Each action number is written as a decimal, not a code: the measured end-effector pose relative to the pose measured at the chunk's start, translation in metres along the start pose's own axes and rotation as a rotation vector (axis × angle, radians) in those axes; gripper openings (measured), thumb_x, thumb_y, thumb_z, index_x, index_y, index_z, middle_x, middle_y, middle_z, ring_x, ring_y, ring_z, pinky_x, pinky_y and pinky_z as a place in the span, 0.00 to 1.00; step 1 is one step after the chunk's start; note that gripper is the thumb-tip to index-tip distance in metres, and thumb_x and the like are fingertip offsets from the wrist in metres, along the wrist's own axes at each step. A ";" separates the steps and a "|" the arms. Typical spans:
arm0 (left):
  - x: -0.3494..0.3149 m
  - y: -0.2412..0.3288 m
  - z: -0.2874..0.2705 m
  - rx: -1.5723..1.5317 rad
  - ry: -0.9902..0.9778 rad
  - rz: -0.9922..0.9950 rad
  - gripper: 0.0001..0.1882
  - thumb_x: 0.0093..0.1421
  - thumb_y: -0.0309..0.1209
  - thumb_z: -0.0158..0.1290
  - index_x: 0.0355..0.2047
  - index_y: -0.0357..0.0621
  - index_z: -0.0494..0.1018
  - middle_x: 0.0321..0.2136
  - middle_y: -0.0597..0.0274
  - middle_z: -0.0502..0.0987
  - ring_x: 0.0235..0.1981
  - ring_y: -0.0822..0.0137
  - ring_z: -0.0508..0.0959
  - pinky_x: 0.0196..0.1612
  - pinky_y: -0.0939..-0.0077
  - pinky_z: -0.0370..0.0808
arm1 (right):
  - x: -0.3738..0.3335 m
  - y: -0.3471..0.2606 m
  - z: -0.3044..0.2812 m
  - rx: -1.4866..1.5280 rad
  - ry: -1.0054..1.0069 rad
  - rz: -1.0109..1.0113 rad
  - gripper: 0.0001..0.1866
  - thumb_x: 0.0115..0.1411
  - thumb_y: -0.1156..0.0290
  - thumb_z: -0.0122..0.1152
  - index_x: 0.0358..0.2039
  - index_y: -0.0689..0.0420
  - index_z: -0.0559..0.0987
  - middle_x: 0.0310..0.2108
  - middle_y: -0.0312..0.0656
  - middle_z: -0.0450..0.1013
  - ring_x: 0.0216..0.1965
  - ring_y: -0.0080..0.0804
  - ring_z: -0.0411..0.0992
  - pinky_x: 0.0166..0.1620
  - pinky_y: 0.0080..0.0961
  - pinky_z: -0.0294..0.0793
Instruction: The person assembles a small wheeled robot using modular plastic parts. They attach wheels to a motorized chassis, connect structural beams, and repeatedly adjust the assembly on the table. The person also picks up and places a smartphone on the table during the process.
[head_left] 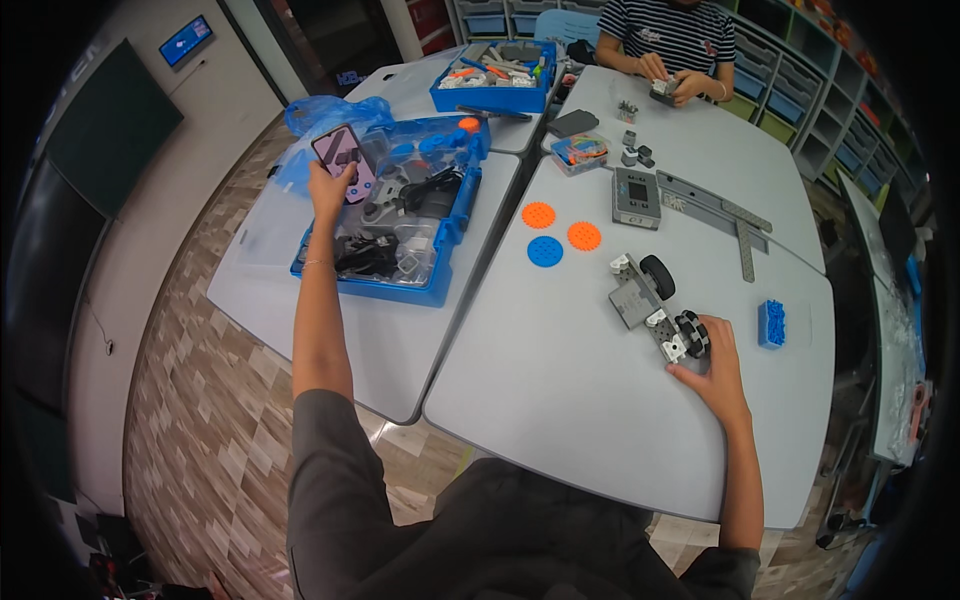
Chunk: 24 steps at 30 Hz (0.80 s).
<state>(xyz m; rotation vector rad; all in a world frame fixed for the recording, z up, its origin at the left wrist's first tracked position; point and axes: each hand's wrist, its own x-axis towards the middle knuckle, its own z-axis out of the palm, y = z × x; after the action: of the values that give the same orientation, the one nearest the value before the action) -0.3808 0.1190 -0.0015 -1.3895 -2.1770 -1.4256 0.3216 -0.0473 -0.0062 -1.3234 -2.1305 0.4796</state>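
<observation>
My left hand point(330, 188) is closed on a phone point(345, 165) with a lit screen, the thumb lying on the glass. It is above a blue storage case point(440, 285) that holds black cables point(368, 254), a grey game controller point(385, 205) and other parts. On the right-hand table my right hand point(715, 370) grips the near end of a small wheeled robot chassis point(635, 303), its fingers by the black roller wheel point(691, 333). A second black wheel point(657, 277) is on the chassis's far end. Some of the gripped end is hidden by my fingers.
Two orange discs point(584, 236) and a blue disc point(545, 251) lie beyond the chassis. Behind them are a grey control box point(636, 198), grey beams point(745, 248) and a small parts box point(580, 155). A blue pin tray point(771, 325) stands right. Across the table, another person's hands point(687, 87) hold a part.
</observation>
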 end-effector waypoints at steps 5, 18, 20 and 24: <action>0.001 -0.002 0.001 -0.003 0.008 0.048 0.40 0.48 0.47 0.74 0.49 0.28 0.68 0.42 0.36 0.82 0.44 0.43 0.83 0.48 0.57 0.79 | 0.000 -0.003 -0.001 0.007 -0.001 0.017 0.40 0.44 0.64 0.80 0.56 0.63 0.73 0.54 0.48 0.70 0.57 0.48 0.67 0.61 0.38 0.68; 0.001 -0.003 -0.003 0.018 -0.014 0.068 0.37 0.50 0.45 0.73 0.47 0.29 0.69 0.40 0.37 0.82 0.43 0.44 0.84 0.47 0.58 0.79 | -0.001 0.002 0.000 -0.002 0.010 0.008 0.41 0.43 0.64 0.80 0.56 0.63 0.72 0.54 0.49 0.69 0.56 0.48 0.67 0.59 0.37 0.69; 0.001 -0.003 -0.003 0.014 -0.016 0.060 0.36 0.51 0.45 0.72 0.47 0.29 0.69 0.40 0.38 0.82 0.43 0.44 0.84 0.47 0.58 0.79 | -0.001 0.002 0.000 -0.004 0.005 0.000 0.41 0.43 0.64 0.80 0.57 0.63 0.72 0.54 0.49 0.69 0.56 0.48 0.67 0.59 0.37 0.69; 0.001 -0.004 -0.002 0.021 -0.018 0.046 0.36 0.51 0.45 0.72 0.47 0.30 0.69 0.40 0.38 0.82 0.42 0.45 0.84 0.46 0.58 0.78 | -0.001 0.002 0.000 -0.002 0.006 0.016 0.41 0.43 0.64 0.80 0.57 0.63 0.72 0.54 0.49 0.69 0.56 0.48 0.67 0.59 0.37 0.69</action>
<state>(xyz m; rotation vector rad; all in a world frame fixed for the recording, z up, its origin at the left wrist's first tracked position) -0.3853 0.1175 -0.0020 -1.4415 -2.1504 -1.3754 0.3228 -0.0472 -0.0076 -1.3418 -2.1176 0.4796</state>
